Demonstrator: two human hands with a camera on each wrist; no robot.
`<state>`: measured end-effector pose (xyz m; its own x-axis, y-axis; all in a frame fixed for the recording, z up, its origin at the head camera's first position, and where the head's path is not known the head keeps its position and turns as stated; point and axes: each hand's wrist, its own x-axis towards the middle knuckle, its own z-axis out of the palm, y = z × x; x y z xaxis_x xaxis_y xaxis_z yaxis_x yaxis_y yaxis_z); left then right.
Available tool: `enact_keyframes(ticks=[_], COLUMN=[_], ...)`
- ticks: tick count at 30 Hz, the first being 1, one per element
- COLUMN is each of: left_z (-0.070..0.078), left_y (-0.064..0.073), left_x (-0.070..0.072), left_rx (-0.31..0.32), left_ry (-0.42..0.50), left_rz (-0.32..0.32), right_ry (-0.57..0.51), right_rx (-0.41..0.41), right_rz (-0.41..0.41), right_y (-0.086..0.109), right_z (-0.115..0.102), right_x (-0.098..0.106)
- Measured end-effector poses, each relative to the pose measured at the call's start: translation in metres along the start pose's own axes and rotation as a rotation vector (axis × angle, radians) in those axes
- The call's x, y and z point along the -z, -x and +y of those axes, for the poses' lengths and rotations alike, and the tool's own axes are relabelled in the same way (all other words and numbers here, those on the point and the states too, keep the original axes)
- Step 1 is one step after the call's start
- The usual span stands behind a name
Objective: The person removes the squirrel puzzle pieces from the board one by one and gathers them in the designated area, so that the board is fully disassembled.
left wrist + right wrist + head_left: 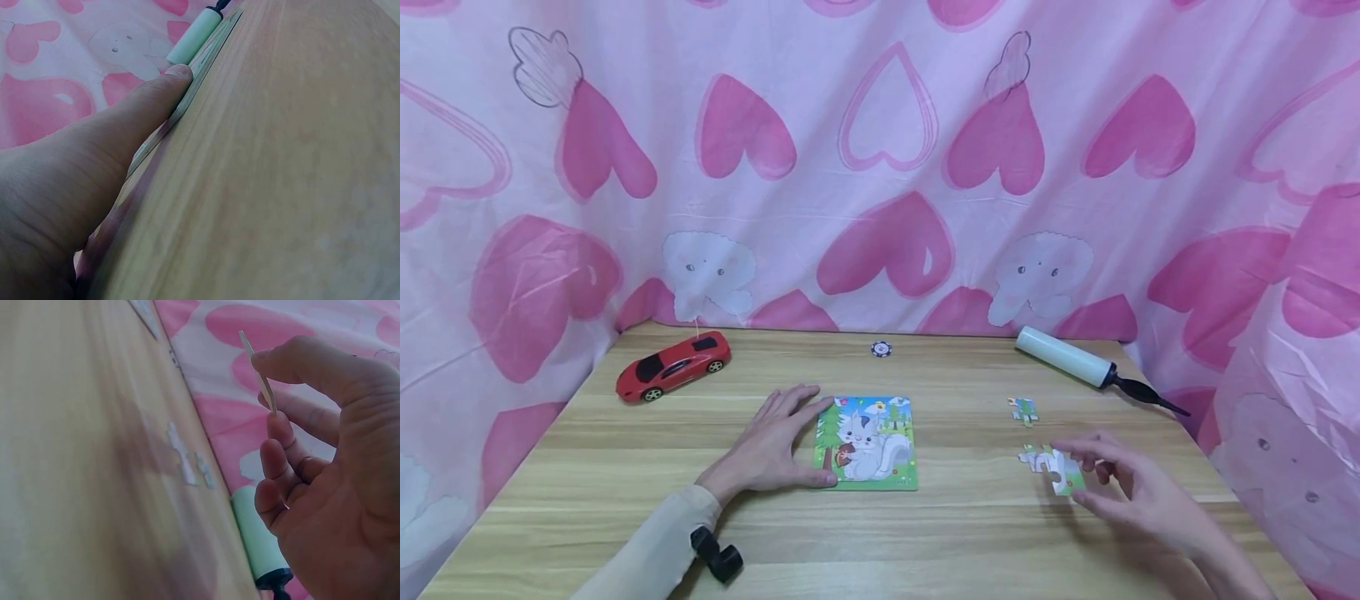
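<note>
My left hand (775, 446) lies at the left side of a squirrel jigsaw puzzle (872, 450), its thumb and index finger touching the border. In the left wrist view the thumb of that left hand (69, 162) stretches along the puzzle's thin edge (187, 100). Off to the right, my right hand (1138, 492) pinches a puzzle piece (1067, 475) between thumb and fingers. The right wrist view shows this puzzle piece (267, 394) edge-on, raised above the table. Two more spots hold pieces: a white and green piece (1033, 457) beside the held one, and a blue-green piece (1023, 410) farther back.
A red toy car (673, 367) stands at the back left of the wooden table (850, 550). A round chip (882, 349) lies near the back edge. A pale green pump (1067, 354) with a black nozzle lies at the back right. Pink heart-patterned cloth (880, 167) hangs around the table.
</note>
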<state>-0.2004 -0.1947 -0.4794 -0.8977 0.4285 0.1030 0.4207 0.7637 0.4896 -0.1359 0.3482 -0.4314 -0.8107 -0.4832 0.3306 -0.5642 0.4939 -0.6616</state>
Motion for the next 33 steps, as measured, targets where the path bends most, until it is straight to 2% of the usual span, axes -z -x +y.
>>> enact_keyframes(ticks=[4, 10, 16, 24, 33], left_z=[0.000, -0.001, -0.002, -0.002, -0.001], left_y=[0.000, 0.000, -0.001, -0.001, -0.001], left_x=[-0.001, 0.000, 0.000, -0.001, -0.001], left_rx=[-0.003, -0.003, 0.001, 0.000, 0.001], left_ry=[0.001, -0.004, -0.002, 0.002, 0.003], left_rz=[0.002, 0.002, -0.003, -0.001, -0.002], right_ry=[-0.031, -0.102, -0.099, -0.080, -0.065], right_rx=[-0.027, -0.113, -0.145, -0.133, -0.185], right_rz=[-0.031, -0.090, -0.113, -0.118, -0.127], right_y=[0.007, 0.018, 0.026, 0.029, 0.031], right_z=[0.004, 0.008, 0.013, 0.019, 0.019], right_x=[-0.004, -0.009, -0.015, -0.017, -0.020])
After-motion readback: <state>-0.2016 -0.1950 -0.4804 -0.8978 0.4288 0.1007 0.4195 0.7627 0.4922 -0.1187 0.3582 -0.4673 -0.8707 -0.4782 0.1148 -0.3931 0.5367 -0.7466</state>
